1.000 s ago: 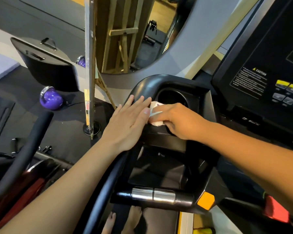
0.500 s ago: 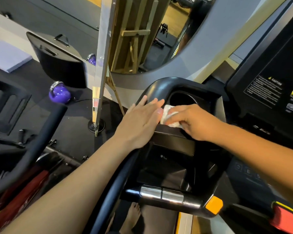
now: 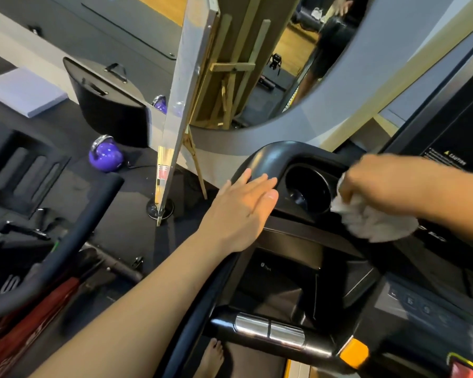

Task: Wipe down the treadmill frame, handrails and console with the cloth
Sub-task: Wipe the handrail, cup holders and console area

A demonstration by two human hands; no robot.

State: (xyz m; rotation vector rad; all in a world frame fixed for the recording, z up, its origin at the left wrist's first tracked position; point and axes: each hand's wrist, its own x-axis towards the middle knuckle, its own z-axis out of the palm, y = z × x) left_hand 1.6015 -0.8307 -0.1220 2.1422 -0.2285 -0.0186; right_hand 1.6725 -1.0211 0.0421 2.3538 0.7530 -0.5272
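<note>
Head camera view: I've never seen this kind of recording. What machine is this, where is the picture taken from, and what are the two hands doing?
The camera sits on the person's head and looks down past both arms. The black machine is a treadmill, seen from where the user stands; its console is at the upper right. The round hollow is a cup holder. The left hand lies flat, fingers straight, on the black frame beside the cup holder. The right hand, blurred, grips a crumpled white cloth at the cup holder's right edge. On the floor to the left sits a purple kettlebell. A bare foot shows below.
</note>
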